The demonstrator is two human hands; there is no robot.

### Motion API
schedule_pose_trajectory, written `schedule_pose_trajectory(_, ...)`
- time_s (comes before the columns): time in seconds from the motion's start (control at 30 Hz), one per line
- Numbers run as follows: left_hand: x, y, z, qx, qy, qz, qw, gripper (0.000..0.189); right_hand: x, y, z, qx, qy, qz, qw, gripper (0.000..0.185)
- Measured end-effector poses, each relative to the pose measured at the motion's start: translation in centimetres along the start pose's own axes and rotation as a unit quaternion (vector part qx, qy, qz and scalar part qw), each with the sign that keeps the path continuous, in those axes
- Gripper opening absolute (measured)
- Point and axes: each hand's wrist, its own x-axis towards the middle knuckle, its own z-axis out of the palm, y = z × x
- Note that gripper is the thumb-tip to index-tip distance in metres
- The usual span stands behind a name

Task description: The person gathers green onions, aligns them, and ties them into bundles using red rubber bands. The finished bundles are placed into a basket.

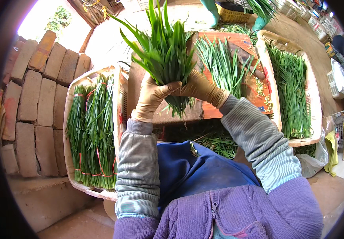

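Both my hands, in tan gloves, grip a bunch of green leafy stalks, likely garlic chives (pixel 167 56), held up over the work surface. My left hand (pixel 152 94) wraps its left side and my right hand (pixel 203 88) its right side; the thumbs meet in front. Shorter leaves hang below the hands. On the orange-red board (pixel 212 111) to the right lies a loose pile of the same greens (pixel 224 67), beside a dark, worn tool or piece of wood (pixel 242 55) that I cannot make out. Small cut bits (pixel 260 88) are scattered near the board's right edge.
At left, a plastic crate (pixel 70 119) holds bundles tied with red bands, beside stacked bricks (pixel 28 95). Another crate (pixel 317 113) of greens stands at right. A co-worker's teal boots (pixel 210 13) and a yellow basket (pixel 233 15) are beyond the board. Loose leaves (pixel 219 145) lie beneath it.
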Motion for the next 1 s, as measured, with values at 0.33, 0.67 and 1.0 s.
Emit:
schedule_pose_trajectory(0.33,1.5,-0.7,-0.4,0.018,0.208,0.035,0.977,0.034,3.7,1.9,1.2,-0.273,-0.123,0.039,0.953,0.064)
schedule_pose_trajectory(0.67,0.3,2.7,-8.0,-0.053,0.24,0.078,0.966,0.035,-2.3,9.9,-5.1,-0.47,-0.047,0.295,0.83,0.037)
schedule_pose_trajectory(1.0,-1.4,4.2,-10.6,-0.318,0.093,0.134,0.934,0.031,-4.0,9.7,2.4,-0.42,-0.094,0.096,0.898,0.021)
